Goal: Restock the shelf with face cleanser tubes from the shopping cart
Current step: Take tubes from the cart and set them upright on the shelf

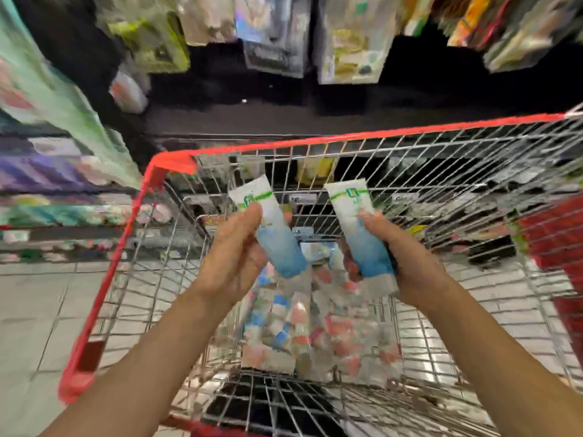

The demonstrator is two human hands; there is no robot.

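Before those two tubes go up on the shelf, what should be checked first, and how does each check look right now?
1. Left hand holds the left tube firmly: ok.
2. Right hand holds the right tube firmly: ok.
3. The two tubes are apart, not touching: ok.
4. Both tubes are lifted off the pile in the cart: ok.
5. A free slot on the shelf: cannot tell, it is dark and blurred.
6. More of the same tubes left in the pile: cannot tell, too blurred.
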